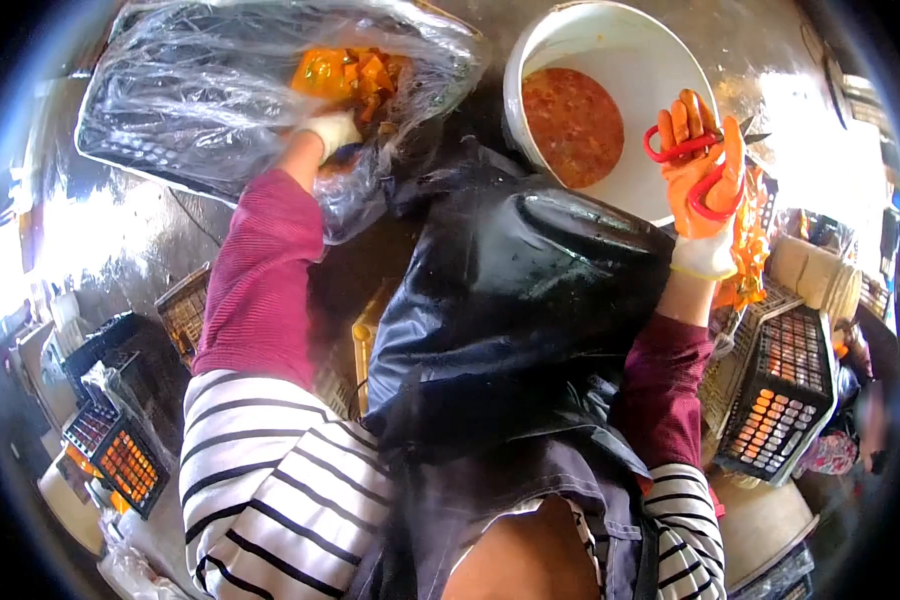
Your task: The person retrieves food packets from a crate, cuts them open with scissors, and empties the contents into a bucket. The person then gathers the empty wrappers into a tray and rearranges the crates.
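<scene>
We have the red-handled scissors (705,144) in our right hand (697,165), which wears an orange-palmed glove with a white cuff. The palm faces up, the fingers reach out loosely through the handle loops, and the blades point rightward, away from our left hand (336,131).

The glossy orange chunks (373,74) lie inside the clear plastic liner (210,75) of a crate, just beyond the left hand and slightly to its right. The left hand is clearly the nearer one; the scissors are well apart from these chunks, with their long axis running roughly sideways. The left fingers are hidden among plastic and chunks, so we cannot tell whether they grip anything.

Between our hands stands the white bucket (523,50), holding a reddish, lumpy mixture (573,125); its rim is near the right hand. Loose folds of liner crowd the left wrist. A second orange heap (751,262) shows just beside the right cuff.

Our wet black apron (520,275) covers our lap below the bucket. Farther out, black slatted crates sit on the right (782,385) and the left (135,462).
</scene>
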### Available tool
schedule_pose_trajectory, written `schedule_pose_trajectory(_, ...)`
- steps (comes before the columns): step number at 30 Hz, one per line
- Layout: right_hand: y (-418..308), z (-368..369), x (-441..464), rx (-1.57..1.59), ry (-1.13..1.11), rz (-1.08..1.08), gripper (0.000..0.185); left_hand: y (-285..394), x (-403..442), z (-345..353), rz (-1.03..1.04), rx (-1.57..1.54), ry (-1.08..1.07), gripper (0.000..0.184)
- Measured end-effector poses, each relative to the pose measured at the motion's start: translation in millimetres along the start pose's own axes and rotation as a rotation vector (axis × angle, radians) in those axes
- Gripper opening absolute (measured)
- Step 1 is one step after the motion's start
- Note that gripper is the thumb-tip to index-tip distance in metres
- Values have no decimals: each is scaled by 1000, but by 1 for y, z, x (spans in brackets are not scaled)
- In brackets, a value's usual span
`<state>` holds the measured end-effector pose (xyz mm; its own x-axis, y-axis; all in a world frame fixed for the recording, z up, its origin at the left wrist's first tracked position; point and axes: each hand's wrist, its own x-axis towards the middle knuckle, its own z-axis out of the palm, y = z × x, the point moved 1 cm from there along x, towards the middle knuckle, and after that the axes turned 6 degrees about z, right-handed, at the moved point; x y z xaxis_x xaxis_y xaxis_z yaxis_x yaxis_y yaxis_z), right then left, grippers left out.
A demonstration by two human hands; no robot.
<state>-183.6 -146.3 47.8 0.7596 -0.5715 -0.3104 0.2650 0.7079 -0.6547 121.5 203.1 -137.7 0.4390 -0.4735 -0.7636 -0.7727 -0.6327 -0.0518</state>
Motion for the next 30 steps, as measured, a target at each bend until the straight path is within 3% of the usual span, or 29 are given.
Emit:
schedule_pose_trajectory(3,-2,-9,1,0,10,-14,53,-2,8,24,-76,70,205,33)
schedule_pose_trajectory(4,-3,-12,4,28,87,8,53,6,2,15,-228,-154,292,33)
schedule_pose_trajectory(6,-3,-14,-2,17,64,-3,54,13,-17,4,-241,-284,317,31)
schedule_pose_trajectory(8,-4,-19,-1,-9,53,-3,56,14,-42,-7,-224,-721,186,29)
schedule_pose_trajectory(9,-1,-27,0,-6,-75,-44,57,9,-45,-5,-230,-975,148,27)
schedule_pose_trajectory(11,0,-20,1,-45,-62,-59,58,-20,-17,38,-181,-1652,157,26)
schedule_pose_trajectory(14,2,-6,-4,-54,-19,7,54,9,-34,29,308,-358,360,29)
schedule_pose_trajectory(16,4,-6,3,-4,-19,92,49,13,-30,26,243,-237,363,33)
schedule_pose_trajectory(18,8,-12,6,-72,4,116,47,9,-30,33,117,241,226,34)
schedule_pose_trajectory(20,13,-20,7,-126,13,126,49,7,-40,29,42,-76,287,39)
schedule_pose_trajectory(22,15,-14,0,-151,53,121,49,7,-81,21,216,-401,847,35)
schedule_pose_trajectory(23,17,-14,1,-172,51,130,48,3,-68,17,224,-1372,910,33)
schedule_pose_trajectory(24,20,-18,2,-194,51,136,47,-3,-49,14,228,-2354,840,32)
schedule_pose_trajectory(26,26,-25,5,-201,-34,140,48,8,-83,-19,489,-2597,986,35)
schedule_pose_trajectory(27,30,-29,7,-201,-51,140,49,-8,-60,-11,483,-1926,1310,35)
schedule_pose_trajectory(28,32,-37,10,-220,-82,139,49,6,-87,-29,431,-1949,1251,35)
schedule_pose_trajectory(29,34,-44,13,-239,-114,137,49,22,-112,-49,310,-1579,1291,35)
schedule_pose_trajectory(30,33,-39,11,-460,-124,130,47,35,-124,-65,266,-1425,1277,36)
